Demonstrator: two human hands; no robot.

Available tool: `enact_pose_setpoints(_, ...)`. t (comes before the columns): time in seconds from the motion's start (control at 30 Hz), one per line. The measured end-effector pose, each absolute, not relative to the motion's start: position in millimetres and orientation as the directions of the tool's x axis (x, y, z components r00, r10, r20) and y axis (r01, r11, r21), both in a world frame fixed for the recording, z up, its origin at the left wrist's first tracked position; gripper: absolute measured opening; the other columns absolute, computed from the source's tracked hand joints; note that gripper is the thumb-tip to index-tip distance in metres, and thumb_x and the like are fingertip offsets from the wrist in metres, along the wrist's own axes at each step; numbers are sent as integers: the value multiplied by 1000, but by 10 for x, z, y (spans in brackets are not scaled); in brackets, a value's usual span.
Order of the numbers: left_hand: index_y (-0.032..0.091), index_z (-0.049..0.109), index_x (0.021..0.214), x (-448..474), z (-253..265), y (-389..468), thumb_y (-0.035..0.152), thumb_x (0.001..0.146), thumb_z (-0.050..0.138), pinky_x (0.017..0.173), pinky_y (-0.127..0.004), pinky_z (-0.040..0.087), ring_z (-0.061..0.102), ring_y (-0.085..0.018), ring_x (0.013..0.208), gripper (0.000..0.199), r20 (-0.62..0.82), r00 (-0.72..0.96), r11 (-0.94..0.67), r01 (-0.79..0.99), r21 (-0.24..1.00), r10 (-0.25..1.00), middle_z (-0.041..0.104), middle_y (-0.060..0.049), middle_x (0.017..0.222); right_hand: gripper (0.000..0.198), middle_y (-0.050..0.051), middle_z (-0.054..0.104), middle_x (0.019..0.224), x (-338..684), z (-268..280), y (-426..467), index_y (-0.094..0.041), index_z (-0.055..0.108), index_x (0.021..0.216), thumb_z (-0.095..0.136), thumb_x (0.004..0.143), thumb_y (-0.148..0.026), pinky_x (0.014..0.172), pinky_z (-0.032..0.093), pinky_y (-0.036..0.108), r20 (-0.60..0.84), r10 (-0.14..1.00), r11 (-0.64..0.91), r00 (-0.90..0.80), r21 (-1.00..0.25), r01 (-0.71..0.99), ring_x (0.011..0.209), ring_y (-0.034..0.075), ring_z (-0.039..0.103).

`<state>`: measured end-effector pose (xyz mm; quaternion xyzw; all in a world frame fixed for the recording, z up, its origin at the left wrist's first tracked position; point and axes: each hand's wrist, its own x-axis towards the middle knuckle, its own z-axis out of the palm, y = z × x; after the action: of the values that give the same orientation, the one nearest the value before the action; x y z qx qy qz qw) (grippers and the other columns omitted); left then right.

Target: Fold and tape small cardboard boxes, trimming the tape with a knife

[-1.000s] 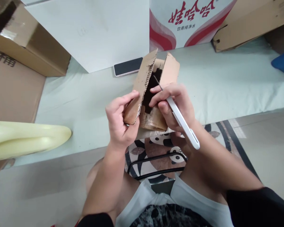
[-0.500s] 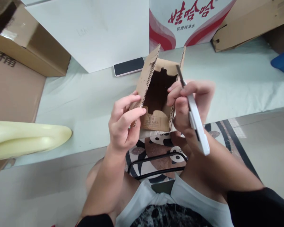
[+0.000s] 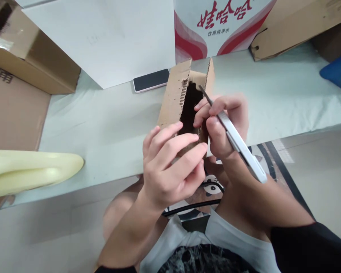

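Observation:
An open small cardboard box [image 3: 173, 91] stands at the near edge of the covered table, its two long flaps raised and its inside dark. My left hand [image 3: 170, 167] lies across its near end, fingers stretched and apart, fingertips close to the right flap; whether they press on it cannot be made out. In my right hand [image 3: 227, 121] is a white-handled utility knife [image 3: 241, 148], held like a pen with its blade pointing up and left over the opening. Other fingers of that hand reach in at the right flap. My left hand hides the box's near flap.
A phone [image 3: 151, 80] lies behind the box, by a large white box [image 3: 108, 38]. Beside that stands a red-and-white carton [image 3: 216, 41]. Brown cartons [image 3: 51, 64] flank the left, with a pale yellow object [image 3: 45, 167] nearer me. Something blue [image 3: 337, 76] sits far right.
My left hand has let go of the left flap and moved right, across the box's near end. The flaps stand closer together. The knife has shifted slightly left and tilted more.

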<state>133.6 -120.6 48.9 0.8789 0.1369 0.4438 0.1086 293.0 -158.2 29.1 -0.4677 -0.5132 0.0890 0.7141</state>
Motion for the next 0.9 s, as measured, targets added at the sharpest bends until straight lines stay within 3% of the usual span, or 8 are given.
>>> enact_pose_setpoints(0.3,28,71,118,1387,444,-1159,12,84,66,98,-45,51,72,-27,113,38,739,579,-939,204,277,344,80,0,110,7,-4,59,74,2859,304,-1542,-33,52,97,53,100,-27,99,50,41,688,585,624,430,-720,303,75,17,58)
enact_pose_setpoints(0.53,25,68,127,1418,405,-1161,17,85,67,97,-44,49,74,-28,111,43,734,578,-934,202,295,357,80,-3,113,8,-4,56,69,2776,303,-1507,-32,47,95,54,100,-34,100,50,44,688,527,605,499,-716,348,77,20,61)
enact_pose_setpoints(0.77,21,68,119,1404,390,-1119,26,85,67,90,-43,55,77,-27,103,34,800,505,-940,79,331,324,80,-5,107,4,-4,55,69,2809,275,-1446,-26,51,96,54,99,-27,90,53,40,785,404,696,469,-596,400,76,17,61)
enact_pose_setpoints(0.9,22,70,114,1394,392,-1105,21,85,68,91,-43,55,77,-26,103,29,788,534,-947,85,310,306,80,-5,108,6,-4,55,68,2823,253,-1424,-27,50,97,54,100,-30,87,53,40,787,405,677,465,-600,426,81,18,63)
